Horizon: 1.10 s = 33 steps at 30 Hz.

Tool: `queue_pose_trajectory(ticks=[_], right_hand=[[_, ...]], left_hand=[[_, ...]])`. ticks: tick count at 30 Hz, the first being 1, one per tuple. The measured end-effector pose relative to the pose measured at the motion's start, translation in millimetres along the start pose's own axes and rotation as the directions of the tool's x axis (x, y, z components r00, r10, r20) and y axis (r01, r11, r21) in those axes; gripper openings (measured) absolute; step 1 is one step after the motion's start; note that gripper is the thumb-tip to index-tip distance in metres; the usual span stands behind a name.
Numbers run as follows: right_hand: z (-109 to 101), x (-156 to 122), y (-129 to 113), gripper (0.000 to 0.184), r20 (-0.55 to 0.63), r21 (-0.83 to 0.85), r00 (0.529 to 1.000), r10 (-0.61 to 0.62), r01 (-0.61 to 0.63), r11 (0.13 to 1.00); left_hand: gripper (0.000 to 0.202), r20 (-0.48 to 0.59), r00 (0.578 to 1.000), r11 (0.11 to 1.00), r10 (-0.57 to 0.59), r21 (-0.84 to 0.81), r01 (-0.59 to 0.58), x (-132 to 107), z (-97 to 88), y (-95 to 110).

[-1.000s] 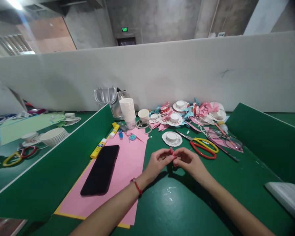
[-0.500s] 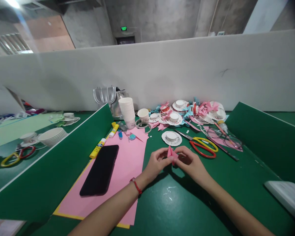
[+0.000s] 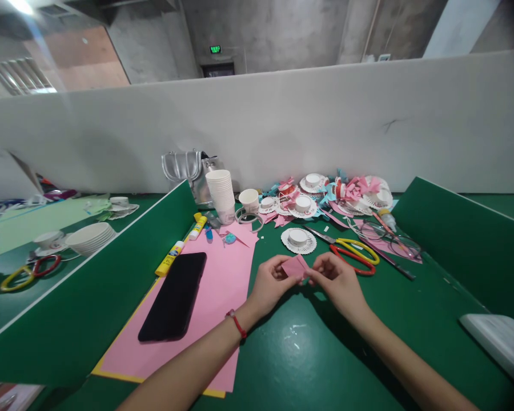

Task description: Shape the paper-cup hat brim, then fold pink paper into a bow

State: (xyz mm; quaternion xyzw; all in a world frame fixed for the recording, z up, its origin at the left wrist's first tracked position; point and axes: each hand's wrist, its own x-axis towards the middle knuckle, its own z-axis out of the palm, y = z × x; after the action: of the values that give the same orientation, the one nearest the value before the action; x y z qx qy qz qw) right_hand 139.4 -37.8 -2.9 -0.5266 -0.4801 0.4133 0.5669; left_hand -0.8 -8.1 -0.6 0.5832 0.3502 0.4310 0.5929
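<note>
A small folded piece of pink paper (image 3: 295,266) is held up between my two hands, just over the green table. My left hand (image 3: 273,283) pinches its left and lower part between thumb and fingers. At its lower right corner, the thumb and fingertips of my right hand (image 3: 337,278) close on the paper. Just beyond it lies a white paper-cup piece with a fringed rim (image 3: 298,240). Scissors with red and yellow handles (image 3: 354,251) rest behind my right hand.
On the left, a black phone (image 3: 173,297) lies on pink sheets (image 3: 214,319) beside glue sticks (image 3: 170,258). Stacked paper cups (image 3: 220,194), a silver bag (image 3: 186,168) and a pile of paper crafts (image 3: 360,194) stand at the back. Green dividers (image 3: 111,285) flank the table.
The pink paper has gone from a pointed, partly opened fold to a flatter, squarish shape. My hands stay in nearly the same place, both still on it.
</note>
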Motion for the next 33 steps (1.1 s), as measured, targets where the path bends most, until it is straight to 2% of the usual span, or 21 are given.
queue_pose_trajectory(ticks=[2, 5, 10, 16, 20, 23, 26, 28, 31, 33], right_hand=[[1, 1, 0, 0.031, -0.022, 0.051, 0.999, 0.041, -0.04, 0.998], [1, 2, 1, 0.032, -0.031, 0.058, 0.995, 0.091, -0.089, 0.994], [-2, 2, 4, 0.029, 0.053, -0.067, 0.991, 0.12, -0.117, 0.991], [-5, 2, 4, 0.033, 0.003, -0.139, 0.995, 0.097, -0.096, 0.986], [-6, 3, 1, 0.029, -0.051, -0.018, 0.993, 0.106, -0.107, 0.994], [-6, 2, 2, 0.026, -0.066, 0.178, 0.978, 0.198, -0.184, 0.967], [-2, -1, 3, 0.026, 0.035, 0.311, 0.949, 0.314, -0.309, 0.899], [2, -4, 2, 0.024, 0.137, 0.295, 0.937, 0.322, -0.349, 0.889], [6, -7, -2, 0.02, 0.222, 0.177, 0.935, 0.275, -0.316, 0.932], [7, -7, -4, 0.019, 0.22, 0.131, 0.946, 0.237, -0.269, 0.954]], left_hand=[[0.03, 0.002, 1.0, 0.998, -0.026, -0.058, 0.026, 0, 0.6, -2], [0.03, 0.009, 0.999, 0.997, -0.048, -0.052, 0.048, 1, 0.9, -5], [0.028, 0.012, 0.998, 0.998, -0.065, -0.01, 0.066, 3, 0.1, -10], [0.024, 0.01, 0.994, 0.993, -0.11, 0.036, 0.11, 3, 0.4, -9], [0.031, -0.013, 0.997, 0.997, -0.076, -0.015, 0.076, 4, -0.9, -7], [0.029, 0.02, 0.998, 0.998, -0.063, -0.01, 0.063, 3, -0.8, -5], [0.015, 0.097, 0.994, 0.997, -0.052, 0.06, 0.047, 2, 0.8, -4], [0.015, 0.105, 0.993, 0.996, -0.047, 0.078, 0.039, 2, 1.4, -3], [0.014, 0.098, 0.993, 0.996, -0.058, 0.072, 0.051, 2, 1.0, -4], [0.011, 0.105, 0.993, 0.996, -0.045, 0.079, 0.036, 3, 0.6, -4]])
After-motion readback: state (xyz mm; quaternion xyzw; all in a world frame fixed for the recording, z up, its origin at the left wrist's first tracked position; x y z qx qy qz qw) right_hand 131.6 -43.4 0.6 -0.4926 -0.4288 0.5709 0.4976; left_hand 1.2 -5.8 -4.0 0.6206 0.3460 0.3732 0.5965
